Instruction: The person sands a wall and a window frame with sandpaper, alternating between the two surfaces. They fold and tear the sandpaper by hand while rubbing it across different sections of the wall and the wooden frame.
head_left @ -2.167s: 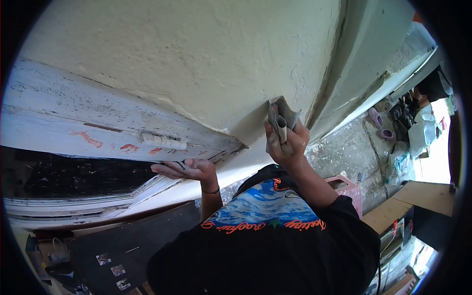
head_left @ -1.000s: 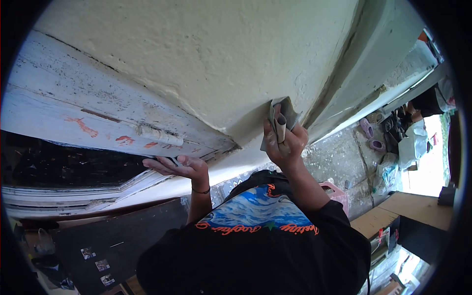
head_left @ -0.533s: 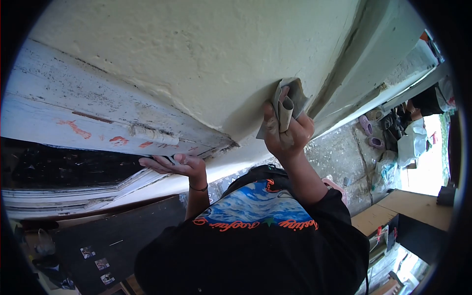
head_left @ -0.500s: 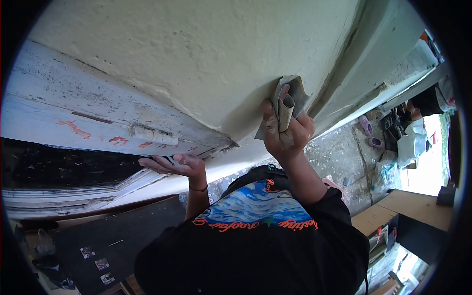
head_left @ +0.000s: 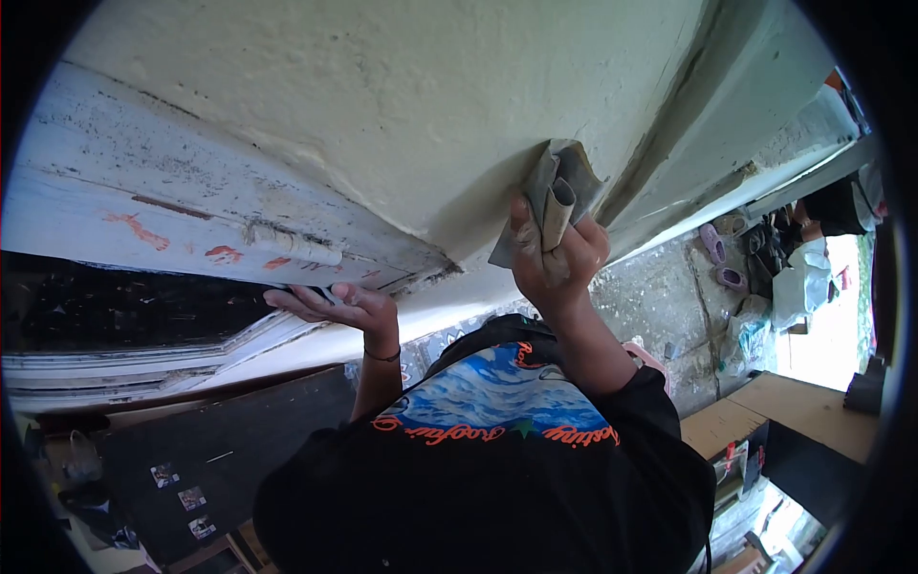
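My right hand [head_left: 562, 251] is closed around a folded, curled piece of grey sandpaper [head_left: 564, 191], with its paper backing rolled outward between the fingers. The sandpaper lies against or very close to the cream painted wall [head_left: 382, 105]; exact contact cannot be told. Pale dust coats the thumb and fingers. On the other side, my left hand [head_left: 349, 311] has its fingers stretched out and its palm turned up, at the lower edge of the white wooden frame [head_left: 182, 215]. Its fingertips reach the dark opening [head_left: 124, 311]. Orange smears and a white hinge [head_left: 292, 244] show on the frame.
A dark board [head_left: 239, 440] with small pictures stands at the lower left. Shoes [head_left: 732, 277] and plastic bags [head_left: 751, 335] lie on the worn floor [head_left: 660, 297] at right. A brown-topped cabinet [head_left: 808, 411] stands lower right. Part of another person [head_left: 832, 206] may show at far right.
My right hand and the sandpaper have shifted very slightly up and left in view. My left hand appears a little higher, along with the frame, as the view tilts slightly.
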`<state>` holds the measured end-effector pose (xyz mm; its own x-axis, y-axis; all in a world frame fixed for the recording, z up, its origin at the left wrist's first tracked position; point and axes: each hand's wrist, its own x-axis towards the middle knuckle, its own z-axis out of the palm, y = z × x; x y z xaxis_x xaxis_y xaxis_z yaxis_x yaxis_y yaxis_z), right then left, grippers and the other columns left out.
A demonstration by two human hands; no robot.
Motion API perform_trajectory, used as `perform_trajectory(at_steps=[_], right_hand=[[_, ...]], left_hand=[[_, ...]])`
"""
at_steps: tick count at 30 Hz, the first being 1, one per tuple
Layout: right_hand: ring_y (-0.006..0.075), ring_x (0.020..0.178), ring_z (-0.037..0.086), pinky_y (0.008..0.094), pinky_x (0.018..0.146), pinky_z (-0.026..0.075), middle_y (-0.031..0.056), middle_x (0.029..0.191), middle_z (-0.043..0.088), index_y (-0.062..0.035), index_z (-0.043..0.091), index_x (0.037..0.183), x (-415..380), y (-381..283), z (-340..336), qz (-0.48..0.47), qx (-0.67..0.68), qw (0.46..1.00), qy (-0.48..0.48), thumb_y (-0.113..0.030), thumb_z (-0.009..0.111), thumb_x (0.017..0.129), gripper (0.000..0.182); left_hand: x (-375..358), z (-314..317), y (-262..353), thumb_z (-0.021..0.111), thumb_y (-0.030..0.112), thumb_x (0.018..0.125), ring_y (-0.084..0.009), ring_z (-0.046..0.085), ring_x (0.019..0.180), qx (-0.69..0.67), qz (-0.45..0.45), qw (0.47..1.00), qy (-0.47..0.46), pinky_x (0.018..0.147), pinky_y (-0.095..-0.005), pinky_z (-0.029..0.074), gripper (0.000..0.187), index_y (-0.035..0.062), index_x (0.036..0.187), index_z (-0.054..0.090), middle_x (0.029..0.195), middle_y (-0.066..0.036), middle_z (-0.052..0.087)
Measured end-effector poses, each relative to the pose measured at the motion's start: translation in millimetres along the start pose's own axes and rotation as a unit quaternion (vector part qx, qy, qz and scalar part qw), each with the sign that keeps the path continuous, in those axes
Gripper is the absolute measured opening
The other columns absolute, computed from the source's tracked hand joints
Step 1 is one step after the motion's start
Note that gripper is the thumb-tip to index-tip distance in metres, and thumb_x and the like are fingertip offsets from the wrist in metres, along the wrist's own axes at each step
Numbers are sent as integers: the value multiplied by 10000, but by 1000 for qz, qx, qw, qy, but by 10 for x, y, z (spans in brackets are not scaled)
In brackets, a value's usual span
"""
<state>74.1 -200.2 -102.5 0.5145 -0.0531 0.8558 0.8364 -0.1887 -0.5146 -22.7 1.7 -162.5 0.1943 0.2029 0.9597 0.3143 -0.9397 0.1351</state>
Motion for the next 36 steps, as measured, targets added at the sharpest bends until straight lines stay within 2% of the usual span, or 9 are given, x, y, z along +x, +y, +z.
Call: perform_trajectory(at_steps=[6, 8, 10, 19, 22, 26, 28, 32, 36], right_hand=[[257, 615, 644, 300, 527, 506, 175, 874, 639, 27, 652, 844, -152, 105, 31, -32, -60, 997, -34, -5, 690, 669, 182], [257, 594, 638, 298, 524, 503, 170, 853, 640, 33, 651, 852, 20, -29, 40, -11, -52, 998, -46, 5, 685, 664, 193], [262, 516, 610, 295, 480, 455, 140, 683, 617, 35, 641, 829, 132, -79, 49, 1, -27, 1000, -5, 0, 685, 706, 135], [243, 540, 619, 287, 485, 468, 123, 694, 616, 45, 629, 768, -146, 34, 73, -12, -41, 998, -45, -7, 673, 716, 85], [234, 517, 607, 283, 469, 461, 121, 706, 617, 28, 631, 768, -129, -7, 80, 7, -22, 999, -30, -5, 673, 713, 77], [251, 541, 603, 295, 483, 483, 164, 873, 637, 15, 647, 859, -327, 119, 65, -26, -10, 1000, -2, -19, 708, 661, 210], [242, 545, 610, 303, 466, 464, 132, 726, 607, -27, 535, 992, -409, 136, 34, -20, -24, 997, -69, 25, 677, 703, 326], [248, 510, 603, 299, 442, 455, 124, 705, 607, -9, 566, 881, -231, 134, 92, -62, -24, 998, -25, 5, 701, 697, 229], [239, 456, 570, 290, 416, 429, 109, 642, 587, -34, 530, 911, -103, 35, 71, -39, -6, 999, -33, 13, 716, 684, 297]], left_hand=[[10, 39, 0, 259, 234, 964, -428, 79, 1343, -22, -9, 1000, 7, 1059, -553, 107, 479, -9, 1373, 206, 1442, -277, 67], [9, 23, 2, 259, 232, 964, -436, 81, 1340, -4, 0, 1000, 3, 1059, -554, 109, 478, -10, 1373, 205, 1439, -280, 70], [19, 35, -2, 257, 229, 963, -437, 80, 1339, -5, 2, 1000, 3, 1060, -554, 109, 477, -11, 1373, 205, 1439, -281, 70], [13, 50, 22, 257, 226, 965, -430, 79, 1342, -9, -7, 1000, 7, 1054, -540, 114, 481, -24, 1371, 196, 1441, -286, 64], [7, 54, 9, 261, 228, 967, -431, 70, 1343, -20, -3, 1000, 7, 1054, -539, 113, 481, -31, 1367, 198, 1442, -286, 56], [12, -15, 4, 265, 226, 968, -427, 32, 1347, -39, -4, 999, -16, 1061, -542, 85, 481, -26, 1370, 191, 1443, -284, 45], [6, -19, 7, 260, 246, 973, -416, 39, 1349, -40, -10, 999, -12, 1062, -533, 97, 478, -19, 1367, 207, 1449, -266, 42], [5, 17, -12, 267, 227, 966, -427, 28, 1348, -20, 5, 1000, -6, 1060, -543, 84, 486, -25, 1373, 188, 1445, -283, 41], [0, 56, 13, 265, 225, 964, -429, 42, 1346, -23, -7, 1000, -2, 1060, -544, 86, 485, -30, 1371, 193, 1443, -288, 43]])
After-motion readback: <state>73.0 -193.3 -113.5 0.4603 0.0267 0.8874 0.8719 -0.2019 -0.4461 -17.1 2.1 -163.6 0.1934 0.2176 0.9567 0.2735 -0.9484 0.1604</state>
